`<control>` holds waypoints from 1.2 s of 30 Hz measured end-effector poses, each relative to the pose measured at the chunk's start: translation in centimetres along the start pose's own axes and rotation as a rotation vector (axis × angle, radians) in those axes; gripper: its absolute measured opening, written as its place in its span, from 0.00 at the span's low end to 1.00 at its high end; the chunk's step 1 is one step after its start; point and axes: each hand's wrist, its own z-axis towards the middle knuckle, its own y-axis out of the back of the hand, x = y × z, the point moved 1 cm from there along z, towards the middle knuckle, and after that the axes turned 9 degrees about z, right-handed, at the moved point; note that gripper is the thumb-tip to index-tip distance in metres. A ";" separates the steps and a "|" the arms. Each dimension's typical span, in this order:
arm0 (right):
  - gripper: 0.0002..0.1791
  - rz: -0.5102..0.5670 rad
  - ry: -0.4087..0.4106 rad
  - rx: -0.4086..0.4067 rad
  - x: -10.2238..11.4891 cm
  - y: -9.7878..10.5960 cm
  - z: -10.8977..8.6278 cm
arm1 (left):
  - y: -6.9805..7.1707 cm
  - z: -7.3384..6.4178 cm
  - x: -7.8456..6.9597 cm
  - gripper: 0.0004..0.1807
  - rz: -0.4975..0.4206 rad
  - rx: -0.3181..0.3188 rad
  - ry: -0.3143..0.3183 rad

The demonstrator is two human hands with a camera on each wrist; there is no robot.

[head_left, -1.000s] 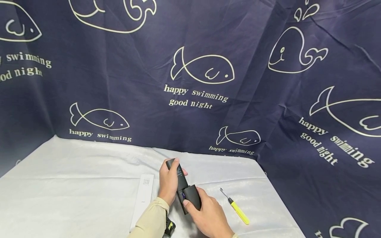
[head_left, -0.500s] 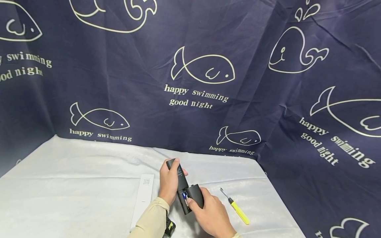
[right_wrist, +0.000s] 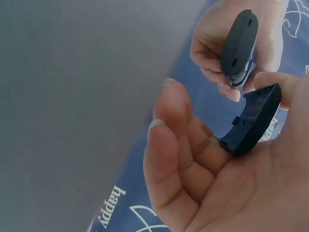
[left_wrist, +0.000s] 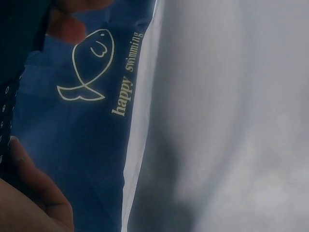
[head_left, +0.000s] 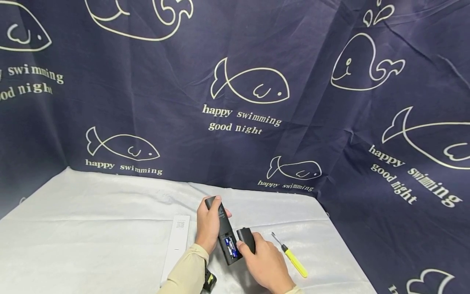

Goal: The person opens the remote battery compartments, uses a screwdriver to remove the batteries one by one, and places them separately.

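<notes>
My left hand (head_left: 208,225) grips a black remote control (head_left: 222,218) by its upper part, back side up. Two blue-and-silver batteries (head_left: 231,247) sit in its uncovered compartment at the lower end. Just to the right, my right hand (head_left: 265,261) pinches the black battery cover (head_left: 247,240) between thumb and fingers, apart from the remote. In the right wrist view the curved cover (right_wrist: 253,121) lies between thumb and palm, and the remote's end (right_wrist: 240,46) shows beyond it in the left hand. Dark buttons of the remote (left_wrist: 7,108) appear at the left wrist view's edge.
A yellow-handled screwdriver (head_left: 295,260) lies right of my right hand. Left of my left arm is a long white box (head_left: 177,245) with a printed code. A black-and-yellow object (head_left: 209,281) is partly hidden by the left sleeve. Dark printed cloth (head_left: 165,102) hangs behind the white-covered table (head_left: 92,228).
My right hand has drawn the battery cover off the remote and away to the right, exposing the batteries. The left hand and the remote have stayed in place.
</notes>
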 end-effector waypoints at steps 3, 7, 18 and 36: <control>0.22 -0.011 -0.015 0.013 -0.2 0.1 0.1 | 0.0 0.0 0.0 0.13 -0.004 -0.001 0.000; 0.23 -0.044 -0.056 0.035 -0.6 0.2 0.3 | 0.0 0.1 0.0 0.14 -0.007 -0.006 0.002; 0.30 -0.095 -0.124 0.051 -1.7 0.4 0.6 | 0.1 0.1 0.2 0.15 0.006 -0.011 0.008; 0.37 -0.368 -0.170 0.135 -2.8 0.6 0.5 | 0.1 0.2 0.1 0.14 -0.019 -0.030 -0.004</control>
